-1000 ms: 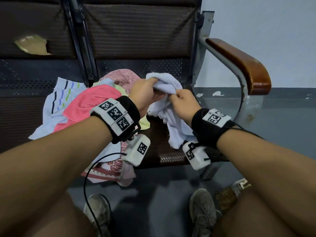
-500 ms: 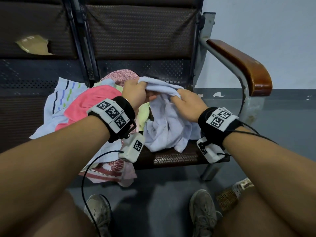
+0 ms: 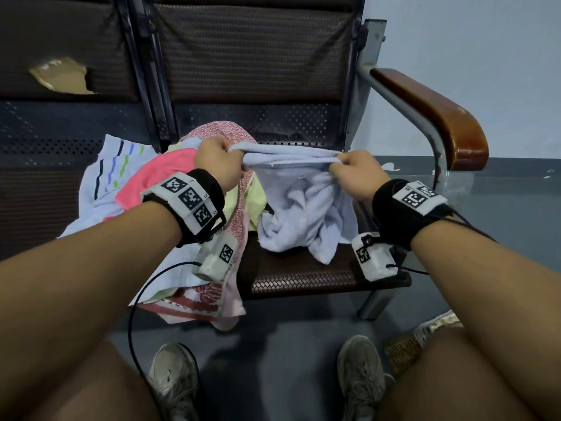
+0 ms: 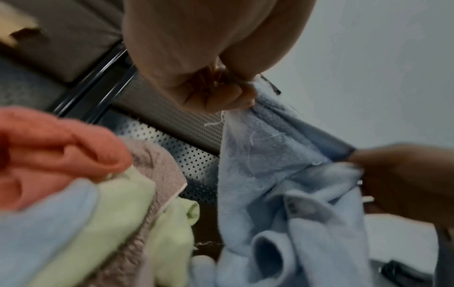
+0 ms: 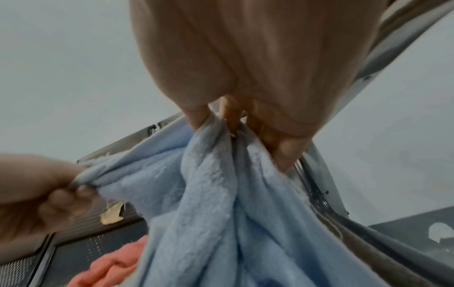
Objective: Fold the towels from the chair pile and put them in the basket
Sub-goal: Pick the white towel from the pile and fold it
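A pale blue towel (image 3: pixel 303 205) hangs over the chair seat (image 3: pixel 303 278), its top edge stretched between my two hands. My left hand (image 3: pixel 218 164) pinches the left end of that edge, seen close in the left wrist view as my left hand (image 4: pixel 221 97) on the towel (image 4: pixel 282 184). My right hand (image 3: pixel 352 170) grips the right end; the right wrist view shows my right hand (image 5: pixel 245 124) bunching the towel (image 5: pixel 221 213). The towel's lower part lies crumpled on the seat. A pile of towels (image 3: pixel 145 189), pink, striped, green and red-speckled, lies to the left.
The chair's wooden armrest (image 3: pixel 434 117) curves at the right. A woven basket (image 3: pixel 403 350) peeks out on the floor by my right knee. My shoes (image 3: pixel 361 378) stand on the grey floor below the seat. A patterned towel (image 3: pixel 206 299) hangs off the seat's front edge.
My hands have moved apart, drawing the blue towel's top edge out straight. The towel was a bunched lump between them and now hangs spread wider.
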{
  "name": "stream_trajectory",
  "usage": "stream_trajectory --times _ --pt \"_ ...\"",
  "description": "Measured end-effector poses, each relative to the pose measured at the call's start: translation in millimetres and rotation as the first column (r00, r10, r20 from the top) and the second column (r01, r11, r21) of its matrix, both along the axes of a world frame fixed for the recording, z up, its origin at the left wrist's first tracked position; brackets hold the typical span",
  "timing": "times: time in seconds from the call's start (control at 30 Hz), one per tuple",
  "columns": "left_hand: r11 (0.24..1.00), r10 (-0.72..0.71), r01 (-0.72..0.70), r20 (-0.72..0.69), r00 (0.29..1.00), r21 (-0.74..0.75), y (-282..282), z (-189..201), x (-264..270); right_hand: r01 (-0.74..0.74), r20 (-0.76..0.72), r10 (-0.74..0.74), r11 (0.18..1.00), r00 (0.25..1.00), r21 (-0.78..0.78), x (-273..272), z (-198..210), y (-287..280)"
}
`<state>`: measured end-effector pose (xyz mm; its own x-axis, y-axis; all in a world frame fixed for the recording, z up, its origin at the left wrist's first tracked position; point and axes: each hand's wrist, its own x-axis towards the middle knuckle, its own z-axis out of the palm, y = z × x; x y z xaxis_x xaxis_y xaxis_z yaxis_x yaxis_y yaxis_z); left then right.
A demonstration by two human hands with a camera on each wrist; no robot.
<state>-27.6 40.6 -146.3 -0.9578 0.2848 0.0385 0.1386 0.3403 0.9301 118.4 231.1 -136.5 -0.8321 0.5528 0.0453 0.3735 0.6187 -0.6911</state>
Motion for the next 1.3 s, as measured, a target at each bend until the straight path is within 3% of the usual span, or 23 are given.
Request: stream_trajectory --times 0.07,0.17,0.23,0.3,0.43,0.57,0.67,0.77,0.87,0.97,1.1,1.3 --pt "0.998 -0.033 0.03 -0.051 0.998 -0.05 -2.6 -0.7 -2.0 0.049 -0.069 -0.054 0.996 0.996 -0.068 0.2 -1.0 1.7" --pt "0.998 -0.002 -0.003 -0.077 0.997 -0.065 -7.9 0.7 -6.6 -0.078 0.077 0.083 0.994 0.994 -0.075 0.5 -1.5 -2.7" --pt "0.997 0.063 -0.066 -0.063 0.996 -0.049 -14.8 4.3 -9.4 -0.202 0.199 0.195 0.979 0.96 0.017 2.8 0.2 -3.3" --pt "0.995 0.102 -0.103 -0.015 0.995 -0.009 -21.4 4.7 -11.5 -0.267 0.296 0.216 0.953 0.93 0.144 4.9 2.7 -2.0" --pt "0.981 0.081 -0.104 0.141 0.987 0.163 -22.9 1.4 -15.6 -0.236 0.285 0.157 0.933 0.946 0.271 7.8 -1.0 4.3" --pt "0.948 -0.118 0.019 0.295 0.948 0.319 -21.4 -0.4 -17.8 -0.112 0.169 0.066 0.954 0.983 0.277 9.2 -6.4 14.9" --pt "0.939 -0.272 0.165 0.355 0.894 0.303 -23.6 -0.8 -17.9 -0.165 0.163 0.121 0.942 0.979 0.293 13.5 -9.0 21.6" --pt "0.968 -0.151 0.056 0.387 0.909 0.245 -26.8 -1.7 -21.5 -0.311 0.322 0.21 0.901 0.923 0.303 18.8 -15.0 21.3" --pt "0.96 -0.054 -0.07 0.423 0.905 0.27 -32.1 -1.1 -26.4 -0.316 0.472 0.137 0.892 0.871 0.323 21.2 -21.1 23.2" --pt "0.959 -0.126 0.004 0.413 0.902 0.283 -40.3 -4.8 -31.5 -0.212 0.386 0.076 0.922 0.919 0.325 24.2 -19.7 28.0" --pt "0.97 -0.173 0.088 0.393 0.903 0.226 -45.5 -6.6 -30.2 -0.152 0.193 0.11 0.964 0.975 0.22 30.5 -16.1 26.9" --pt "0.973 -0.162 0.068 0.44 0.883 0.222 -54.2 -7.7 -28.8 -0.128 0.146 0.107 0.981 0.983 0.144 35.6 -15.5 25.6"
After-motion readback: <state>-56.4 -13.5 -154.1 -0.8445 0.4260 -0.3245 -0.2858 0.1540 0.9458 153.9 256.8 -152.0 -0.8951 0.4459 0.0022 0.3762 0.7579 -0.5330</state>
